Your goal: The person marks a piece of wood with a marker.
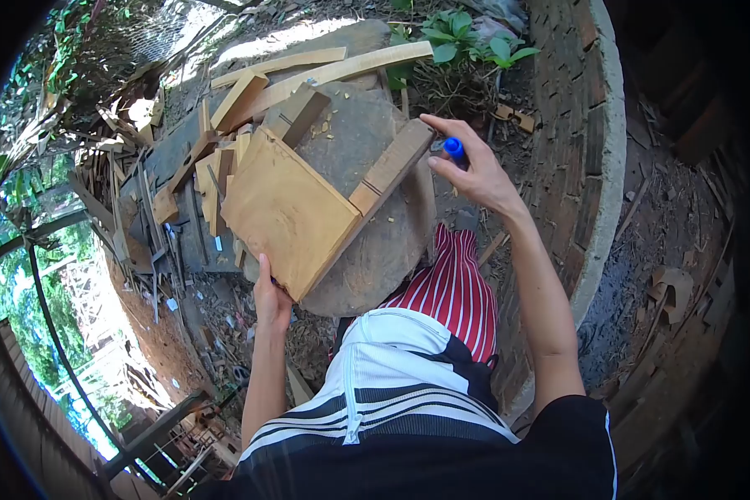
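A square, light-brown wooden board (289, 212) lies tilted over a round wooden block (350, 279). Two darker wooden bars extend from its upper side: a short bar (298, 115) at the left and a longer bar (396, 162) at the right, with dark lines across it near the board. My left hand (272, 298) grips the board's lower corner, thumb on top and fingers hidden beneath. Held in my right hand (478, 171) is a blue pen (453, 148), its rounded blue end showing between thumb and fingers. The index fingertip touches the longer bar's far end.
Long wooden strips (342, 71) lie behind the block, and several offcuts (217, 179) are heaped at its left. A curved brick wall (571, 158) runs along the right side. Leafy plants (462, 42) grow at the back. Small wood chips (323, 131) dot the block.
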{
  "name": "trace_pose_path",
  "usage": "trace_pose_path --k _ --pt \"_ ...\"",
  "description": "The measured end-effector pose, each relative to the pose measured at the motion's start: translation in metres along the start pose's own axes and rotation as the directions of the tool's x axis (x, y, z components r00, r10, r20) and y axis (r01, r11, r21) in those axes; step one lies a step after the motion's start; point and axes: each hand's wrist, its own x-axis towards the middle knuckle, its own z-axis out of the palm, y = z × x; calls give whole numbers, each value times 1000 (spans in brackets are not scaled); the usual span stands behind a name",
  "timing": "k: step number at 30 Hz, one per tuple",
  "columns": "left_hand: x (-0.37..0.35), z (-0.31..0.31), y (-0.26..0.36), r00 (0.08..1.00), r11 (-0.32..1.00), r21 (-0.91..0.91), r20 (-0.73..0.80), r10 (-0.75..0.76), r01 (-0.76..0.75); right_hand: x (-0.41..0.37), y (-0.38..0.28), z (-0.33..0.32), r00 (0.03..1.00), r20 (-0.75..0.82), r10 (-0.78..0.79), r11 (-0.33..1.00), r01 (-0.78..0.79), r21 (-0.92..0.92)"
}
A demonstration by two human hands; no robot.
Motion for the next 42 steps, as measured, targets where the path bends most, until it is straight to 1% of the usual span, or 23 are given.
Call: trace_pose_path --k 3,5,7,8,10,11,13,15,18,19,21,22,23,25,26,27,29,31,33,34,38,40,42 --pt "-1 10 -3 996 998 -46 -80 29 -32 1 -5 -3 1000 19 20 1000 -20 14" --pt "3 9 -6 993 996 -77 -109 38 -46 4 1 -2 999 15 -30 1000 31 -4" --pt "5 11 -7 990 992 -108 -137 45 -60 4 -8 -2 984 -145 -104 983 80 -162" --pt "6 12 -5 987 993 -107 -159 22 -39 3 -15 -3 985 -133 -106 984 84 -157" --pt "7 13 -4 981 993 -112 -194 0 -22 5 -43 -2 961 -274 37 965 -106 -242" --pt "7 14 -5 981 993 -118 -191 8 -31 6 -52 2 965 -260 31 966 -96 -241" --pt "7 14 -6 980 989 -141 -199 24 -53 9 -69 11 988 -146 -48 997 40 -63" --pt "8 12 -10 982 984 -160 -182 44 -74 12 -77 34 996 -11 -87 996 87 -1" --pt "15 7 -13 984 971 -213 -164 76 -110 29 -88 65 977 176 -117 989 131 -69" --pt "17 7 -14 977 956 -259 -194 88 -138 36 -92 74 969 232 -80 980 120 -160" --pt "19 3 -18 979 973 -191 -181 96 -131 51 -100 90 937 340 -79 948 176 -264" --pt "19 4 -19 968 976 -154 -224 116 -153 58 -103 98 941 338 -18 933 138 -333" --pt "15 7 -19 957 960 -209 -263 126 -184 66 -105 106 945 326 36 910 104 -402" --pt "13 16 -14 904 944 9 -285 319 -330 75 -102 116 921 385 -52 873 229 -430" --pt "15 19 -15 857 916 49 -336 391 -398 78 -106 119 925 380 10 880 173 -442" --pt "18 13 -18 848 912 181 -337 410 -369 81 -108 123 924 375 76 882 114 -458" --pt "16 11 -12 815 861 375 -336 472 -344 83 -99 127 903 428 -30 825 265 -500" --pt "16 7 -13 822 860 333 -299 485 -386 85 -77 124 900 419 118 879 102 -467" --pt "31 8 -32 711 776 290 -312 630 -560 84 -91 123 845 430 318 935 -203 -292" --pt "25 7 -27 767 826 220 -306 563 -519 85 -92 125 838 430 336 935 -241 -260" --pt "40 -1 -31 783 857 126 -359 508 -499 89 -117 133 790 396 469 874 -350 -336" --pt "62 -7 -33 662 762 142 -411 627 -632 92 -125 139 783 388 486 863 -360 -355" --pt "72 -17 -23 724 798 112 -361 588 -592 96 -127 139 769 402 497 857 -364 -365"
